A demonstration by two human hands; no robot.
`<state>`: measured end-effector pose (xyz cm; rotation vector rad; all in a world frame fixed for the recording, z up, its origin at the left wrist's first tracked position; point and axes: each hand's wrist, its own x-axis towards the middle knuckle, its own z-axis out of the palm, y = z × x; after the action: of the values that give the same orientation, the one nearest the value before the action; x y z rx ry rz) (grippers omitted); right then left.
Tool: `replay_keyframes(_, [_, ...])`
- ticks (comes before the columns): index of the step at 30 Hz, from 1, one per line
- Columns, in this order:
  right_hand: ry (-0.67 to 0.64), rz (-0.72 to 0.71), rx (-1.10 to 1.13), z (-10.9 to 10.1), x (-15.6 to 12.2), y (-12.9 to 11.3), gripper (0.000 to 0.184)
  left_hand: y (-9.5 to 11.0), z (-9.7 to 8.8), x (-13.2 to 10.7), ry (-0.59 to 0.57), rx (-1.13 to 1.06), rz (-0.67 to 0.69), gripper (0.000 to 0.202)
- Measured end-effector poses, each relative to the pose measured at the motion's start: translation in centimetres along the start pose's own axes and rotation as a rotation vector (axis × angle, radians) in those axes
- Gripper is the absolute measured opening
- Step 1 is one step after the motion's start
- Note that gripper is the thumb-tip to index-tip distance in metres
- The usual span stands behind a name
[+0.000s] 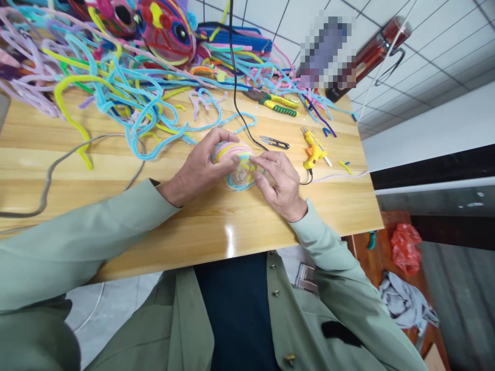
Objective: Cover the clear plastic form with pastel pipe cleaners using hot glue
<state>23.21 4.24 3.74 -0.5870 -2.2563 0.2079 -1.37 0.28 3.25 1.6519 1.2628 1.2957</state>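
Note:
Both my hands hold a small round piece wound from pastel pipe cleaners (236,172), pink, yellow and blue, just above the wooden table (116,216). My left hand (201,167) wraps around its left and top side with fingers curled. My right hand (279,181) pinches its right edge with thumb and fingers. A yellow glue gun (314,152) lies just right of my right hand. Small black snips (274,142) lie beyond the hands.
A heap of loose coloured pipe cleaners (116,87) covers the far left of the table, with colourful finished figures (166,26) behind it. Green-handled pliers (276,103) lie at the back. A black cable (235,77) and a grey cable (50,175) cross the tabletop.

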Motion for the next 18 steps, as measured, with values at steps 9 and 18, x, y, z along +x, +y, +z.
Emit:
replay_keyframes(9, [-0.152, 0.102, -0.016, 0.8, -0.5, -0.2, 0.077, -0.5, 1.0, -0.4, 0.112, -0.078, -0.061, 0.05])
replay_keyframes(18, [-0.116, 0.09, -0.032, 2.2, -0.9, 0.5, 0.085, -0.5, 1.1, -0.5, 0.05, -0.137, -0.057, 0.062])
